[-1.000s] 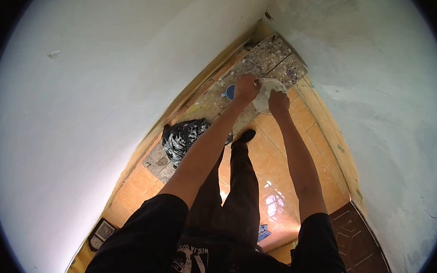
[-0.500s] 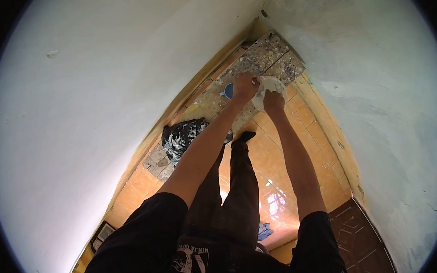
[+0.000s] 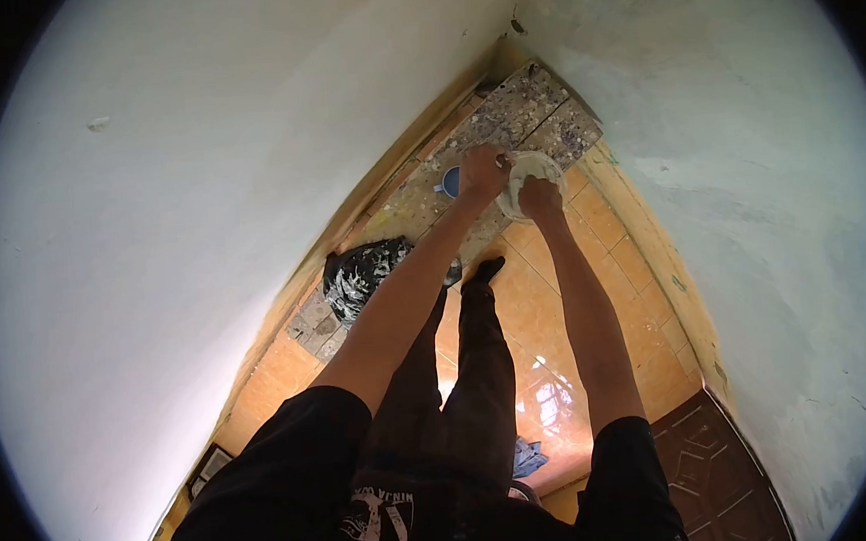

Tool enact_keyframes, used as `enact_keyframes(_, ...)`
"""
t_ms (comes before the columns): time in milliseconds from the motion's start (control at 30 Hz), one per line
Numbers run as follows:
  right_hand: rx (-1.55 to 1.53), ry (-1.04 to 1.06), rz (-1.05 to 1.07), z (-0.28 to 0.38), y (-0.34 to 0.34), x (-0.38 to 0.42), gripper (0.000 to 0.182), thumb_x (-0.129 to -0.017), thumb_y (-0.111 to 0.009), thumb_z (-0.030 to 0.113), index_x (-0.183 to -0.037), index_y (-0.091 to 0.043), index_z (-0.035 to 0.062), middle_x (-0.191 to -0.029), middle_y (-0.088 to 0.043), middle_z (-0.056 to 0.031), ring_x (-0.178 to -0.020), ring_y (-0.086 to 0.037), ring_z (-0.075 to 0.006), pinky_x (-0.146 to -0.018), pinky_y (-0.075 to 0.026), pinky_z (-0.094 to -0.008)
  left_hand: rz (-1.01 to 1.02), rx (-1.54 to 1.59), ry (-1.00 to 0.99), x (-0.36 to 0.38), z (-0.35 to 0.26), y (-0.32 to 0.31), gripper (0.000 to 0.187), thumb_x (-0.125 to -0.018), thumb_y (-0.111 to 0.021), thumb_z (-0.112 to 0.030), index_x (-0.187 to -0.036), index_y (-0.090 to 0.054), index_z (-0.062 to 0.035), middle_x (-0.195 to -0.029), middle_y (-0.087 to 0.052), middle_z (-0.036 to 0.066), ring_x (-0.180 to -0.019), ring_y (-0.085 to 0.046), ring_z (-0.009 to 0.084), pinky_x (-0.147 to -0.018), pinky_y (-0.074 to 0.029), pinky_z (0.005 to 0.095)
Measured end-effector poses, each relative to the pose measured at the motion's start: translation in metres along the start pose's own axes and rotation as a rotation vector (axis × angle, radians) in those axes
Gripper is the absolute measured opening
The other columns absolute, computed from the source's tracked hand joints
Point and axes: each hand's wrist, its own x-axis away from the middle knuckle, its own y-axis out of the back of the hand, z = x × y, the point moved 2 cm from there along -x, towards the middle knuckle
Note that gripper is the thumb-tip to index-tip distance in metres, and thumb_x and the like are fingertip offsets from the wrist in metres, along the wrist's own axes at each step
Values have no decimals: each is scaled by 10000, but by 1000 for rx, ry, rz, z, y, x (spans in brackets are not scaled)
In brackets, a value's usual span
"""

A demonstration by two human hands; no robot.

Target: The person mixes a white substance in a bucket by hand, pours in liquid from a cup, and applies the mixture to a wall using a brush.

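Left hand [image 3: 486, 171] at the edge, right hand [image 3: 540, 198] over the opening of a pale round tub [image 3: 534, 164]

The tub is at the ends of both outstretched arms, overlapping the near edge of a speckled strip [image 3: 553, 119] in the view; whether it rests there or is held above cannot be told. Its mouth faces up toward the head camera. The rim is nearly circular, so no long axis stands out across it.

The tub looks smooth and whitish, with pale matter inside. The left fingers are curled at its left edge; whether they pinch the rim is unclear. The right hand is bent, and its fingertips are hidden, so I cannot tell whether they are spread or pressed together.

Just left of the left hand is a blue mug [image 3: 452, 181], its handle pointing left. The strip beneath it is rough and blotched, running diagonally along the foot of the left wall [image 3: 171, 207]. Farther down it, a crumpled black cloth-like heap [image 3: 362, 272] is streaked with white; the left forearm hides part of it. Glossy orange tiles [image 3: 531, 334] cover the floor, with a dark-covered foot [image 3: 490, 268] on them. The right wall [image 3: 776, 200] is patchy and pale, with a brown panelled surface [image 3: 712, 462] below. Blue fabric [image 3: 529, 457] lies near the legs.
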Motion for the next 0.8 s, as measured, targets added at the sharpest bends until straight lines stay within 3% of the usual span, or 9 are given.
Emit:
enact_keyframes(67, -35, 39, 2, 5, -4, -15, 262, -938, -451, 189, -1031, -635, 28, -969, -679, -178, -927, -668, -325, -768, -547, -429, -60, -49, -22, 1, 4, -5, 98, -760, -641, -137, -812, -718, -104, -803, -674, 134, -794, -655, 305, -743, -527, 402)
enact_keyframes(167, -126, -70, -114, 8, 31, -2, 259, -927, -478, 240, -1000, -619, 35, -1012, -659, -214, -953, -652, -359, -818, -527, -469, -86, -48, -27, -1, 9, -6, 97, -758, -646, -137, -812, -714, -94, -799, -673, 138, -793, -653, 313, -744, -525, 404)
enact_keyframes(267, -36, -139, -88, 3, 32, 14, 248, -909, -480, 164, -1037, -633, 17, -973, -673, -208, -934, -664, -344, -777, -547, -443, -43, 0, 22, 2, 2, 1, 97, -752, -657, -141, -810, -709, -82, -812, -670, 142, -793, -648, 322, -751, -522, 408)
enact_keyframes(367, 37, -118, 20, -5, 22, 15, 253, -910, -480, 171, -1042, -630, 16, -958, -672, -210, -918, -663, -355, -769, -548, -451, -19, -45, 2, 2, 4, -3, 98, -746, -667, -138, -808, -706, -74, -808, -669, 144, -794, -647, 324, -752, -520, 408)
enact_keyframes(467, -110, -120, -88, -1, 27, 4, 265, -916, -475, 193, -1030, -635, 15, -984, -667, -211, -936, -659, -354, -773, -545, -452, -57, -18, -5, 4, 6, -7, 93, -744, -671, -129, -806, -708, -71, -793, -669, 143, -791, -648, 323, -753, -518, 410)
enact_keyframes(600, -104, 13, -103, 7, 8, -2, 275, -917, -478, 214, -1005, -644, 13, -990, -667, -212, -945, -657, -355, -785, -539, -457, -69, -37, -88, 2, 9, -7, 84, -752, -672, -122, -806, -714, -73, -796, -671, 144, -792, -649, 325, -752, -517, 412)
enact_keyframes(667, -35, 106, -44, 9, 5, 7, 275, -918, -484, 229, -996, -644, 19, -979, -669, -214, -935, -660, -354, -793, -536, -459, -60, 57, -12, 4, 2, -2, 83, -754, -677, -126, -804, -716, -74, -800, -672, 145, -787, -648, 324, -751, -516, 411)
enact_keyframes(700, -5, 77, -29, 6, 7, 5, 269, -916, -491, 233, -1000, -640, 25, -973, -670, -213, -922, -663, -352, -789, -538, -458, -56, 103, 27, 4, 4, -2, 82, -755, -679, -128, -803, -717, -74, -802, -672, 145, -784, -648, 324, -750, -516, 410)
enact_keyframes(800, 57, -11, -19, -2, 14, -2, 251, -906, -511, 237, -1009, -632, 43, -949, -675, -203, -890, -670, -344, -772, -544, -452, -126, -101, -100, 7, 4, -1, 87, -755, -680, -125, -812, -717, -71, -808, -669, 153, -782, -649, 318, -744, -519, 403)
